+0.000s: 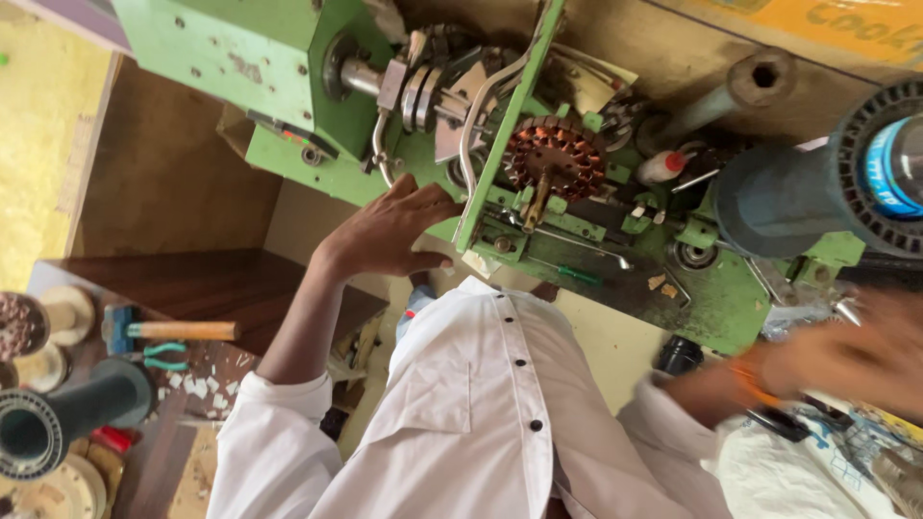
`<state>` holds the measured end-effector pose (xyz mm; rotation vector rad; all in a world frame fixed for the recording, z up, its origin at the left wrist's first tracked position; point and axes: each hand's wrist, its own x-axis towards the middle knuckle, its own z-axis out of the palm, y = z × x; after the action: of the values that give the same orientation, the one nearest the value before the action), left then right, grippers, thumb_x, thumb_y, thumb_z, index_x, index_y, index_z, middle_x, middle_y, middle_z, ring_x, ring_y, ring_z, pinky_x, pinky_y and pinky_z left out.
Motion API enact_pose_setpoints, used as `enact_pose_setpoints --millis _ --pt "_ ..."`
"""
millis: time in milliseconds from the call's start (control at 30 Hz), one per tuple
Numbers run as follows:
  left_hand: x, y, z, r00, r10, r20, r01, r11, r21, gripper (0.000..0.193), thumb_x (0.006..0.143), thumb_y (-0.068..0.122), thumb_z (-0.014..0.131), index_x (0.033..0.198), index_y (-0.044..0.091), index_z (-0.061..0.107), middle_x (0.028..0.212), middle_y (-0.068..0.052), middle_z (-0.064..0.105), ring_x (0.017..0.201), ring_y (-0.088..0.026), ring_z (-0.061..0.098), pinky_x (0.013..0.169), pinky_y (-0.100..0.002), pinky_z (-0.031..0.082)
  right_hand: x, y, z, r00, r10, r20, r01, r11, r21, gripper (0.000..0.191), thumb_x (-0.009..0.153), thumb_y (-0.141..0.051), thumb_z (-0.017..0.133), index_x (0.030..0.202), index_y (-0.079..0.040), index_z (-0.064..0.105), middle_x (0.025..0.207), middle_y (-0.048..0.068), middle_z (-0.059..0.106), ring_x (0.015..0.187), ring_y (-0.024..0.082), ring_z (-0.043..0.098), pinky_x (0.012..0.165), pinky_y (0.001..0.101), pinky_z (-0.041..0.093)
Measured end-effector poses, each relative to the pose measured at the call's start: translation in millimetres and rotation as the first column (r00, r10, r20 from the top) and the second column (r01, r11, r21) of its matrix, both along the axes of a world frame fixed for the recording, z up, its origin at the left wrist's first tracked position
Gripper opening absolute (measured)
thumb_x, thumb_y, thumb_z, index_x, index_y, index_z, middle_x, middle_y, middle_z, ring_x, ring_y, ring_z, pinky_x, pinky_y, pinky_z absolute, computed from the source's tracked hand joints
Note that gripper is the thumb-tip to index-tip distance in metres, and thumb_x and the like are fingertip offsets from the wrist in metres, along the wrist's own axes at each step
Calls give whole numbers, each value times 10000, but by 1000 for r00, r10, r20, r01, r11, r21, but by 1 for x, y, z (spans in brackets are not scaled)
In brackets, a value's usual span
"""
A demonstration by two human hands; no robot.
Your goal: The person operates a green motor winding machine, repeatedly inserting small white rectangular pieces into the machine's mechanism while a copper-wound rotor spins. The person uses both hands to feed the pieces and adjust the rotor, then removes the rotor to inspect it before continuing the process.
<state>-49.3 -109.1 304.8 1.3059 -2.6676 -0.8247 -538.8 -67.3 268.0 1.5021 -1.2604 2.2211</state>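
My left hand [385, 231] lies flat with its fingers spread on the base of a green winding machine [221, 58], beside the machine's upright green plate [500, 135]. Just past that plate a round stator wound with copper wire [556, 154] is mounted on the machine. My right hand [846, 356] is a blur at the right edge, with an orange band at the wrist, above some crumpled plastic bags [817, 471]. The blur hides whether it holds anything. My white buttoned shirt [481, 404] fills the lower middle.
A green-handled screwdriver [577, 274] and a small white bottle with a red cap [663, 165] lie on the machine bed. A big dark spool [817, 192] juts in at right. On the wooden bench at left lie a hammer [178, 330], teal pliers [163, 358] and another dark spool [58, 413].
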Motion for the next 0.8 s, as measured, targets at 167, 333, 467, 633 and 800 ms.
enact_pose_setpoints --millis 167,333,467,633,800 --pt "3 -1 7 1000 -14 -2 14 1000 15 734 769 454 828 1384 143 573 1300 -31 579 1089 -315 486 1023 -406 422 121 -79 -1 840 511 180 -460 497 736 399 1061 -384 710 1207 -13 710 1175 140 732 1040 192 717 869 347 616" --pt "5 1 7 1000 13 19 -14 999 33 735 769 468 832 1385 161 573 1306 -31 566 1074 -313 485 990 -419 450 146 -107 -26 694 712 103 -383 245 891 496 950 -292 818 1280 43 659 1111 154 750 1008 169 702 889 321 553" --pt "5 2 6 1000 26 13 -26 1000 -5 699 779 444 832 1381 184 592 1278 -22 579 1080 -301 505 993 -418 465 142 -106 -53 696 683 222 -465 193 864 478 864 -177 849 1249 34 661 1112 128 762 1017 147 722 905 300 575" --pt "8 4 0 1000 31 3 -31 998 -56 633 790 409 821 1353 210 612 1297 -15 586 1129 -269 534 1011 -406 464 139 -105 -83 734 655 181 -447 266 854 419 843 -42 895 1200 44 693 1085 113 779 963 149 745 839 298 602" --pt "12 4 -1 993 41 -115 -52 994 -97 519 906 323 735 1398 213 613 1362 -45 583 1255 -271 540 1046 -406 472 147 -104 -109 699 640 321 -627 331 705 440 865 12 865 1261 51 677 1145 105 767 1036 166 750 913 318 627"
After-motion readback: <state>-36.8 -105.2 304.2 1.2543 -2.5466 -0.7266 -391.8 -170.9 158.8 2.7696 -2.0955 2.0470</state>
